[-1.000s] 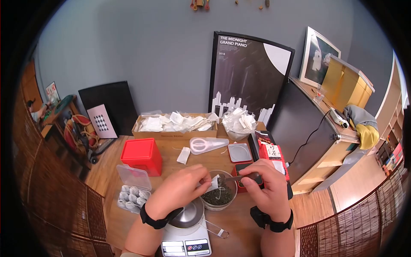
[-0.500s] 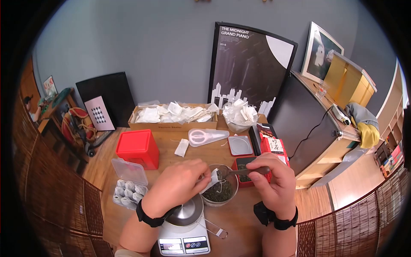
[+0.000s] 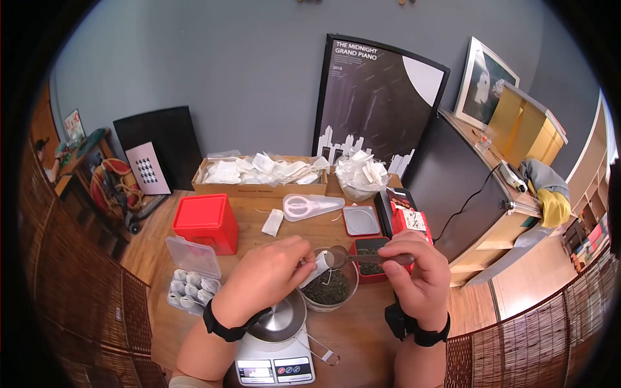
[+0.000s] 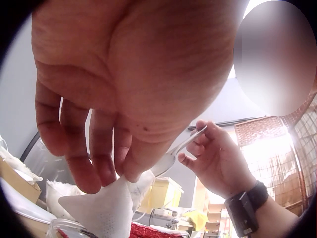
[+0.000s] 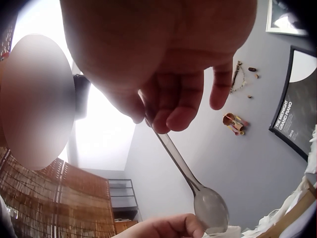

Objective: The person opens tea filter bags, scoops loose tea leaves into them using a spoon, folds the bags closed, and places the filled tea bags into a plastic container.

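Lifted the spoon (image 3: 365,258) slightly since the earlier frame, pinched in the right hand (image 3: 420,275); pinching the pouch (image 3: 316,269) in the left hand (image 3: 265,273) over the lower-centre bowl (image 3: 328,307), probably to catch spills.

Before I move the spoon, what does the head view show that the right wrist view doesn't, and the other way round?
Only the head view shows the scale, the bowl of leaves, the scissors and the tall red box.

Only the right wrist view shows the dark rack in the background.

Both show the right hand holding the spoon, at least part of the left hand, and the piano poster. The white bag pinched in the left hand is clear only from the head.
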